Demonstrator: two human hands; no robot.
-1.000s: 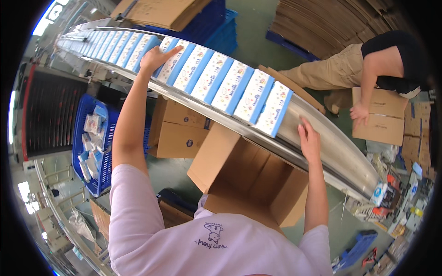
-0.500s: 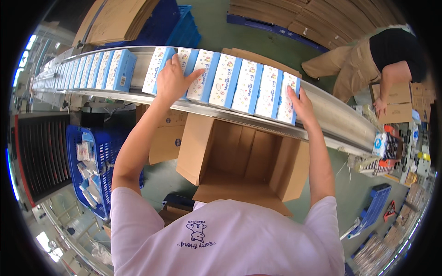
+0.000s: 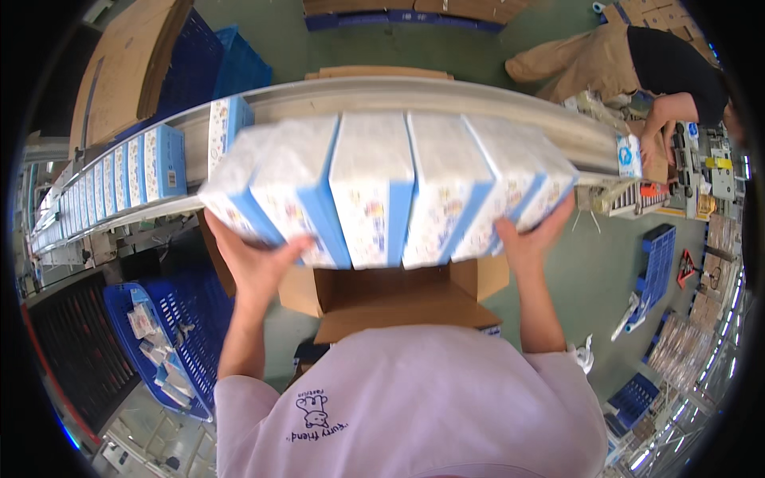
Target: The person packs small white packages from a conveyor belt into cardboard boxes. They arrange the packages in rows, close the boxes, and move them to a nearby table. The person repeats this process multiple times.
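A row of several white-and-blue tissue packs (image 3: 370,191) is squeezed between my two hands, raised off the conveyor and over the near side of it. My left hand (image 3: 253,259) presses the row's left end, its thumb on the printed face and its other fingers partly hidden. At the right end, my right hand (image 3: 532,239) grips in the same way, thumb in front. Below the packs an open cardboard box (image 3: 390,299) shows its flaps spread, its far part covered by the row. One single pack (image 3: 225,131) stands on the conveyor left of the held row.
The conveyor belt (image 3: 335,99) runs across, with a line of more packs (image 3: 135,171) at left. A blue basket (image 3: 191,342) holding loose packs stands at lower left. Stacked flat cardboard (image 3: 127,72) is at far left. Another person (image 3: 621,68) bends over boxes at right.
Both hands have closed on the row of packs and lifted it off the belt toward me. One pack from the left end stays on the conveyor. The view has shifted somewhat.
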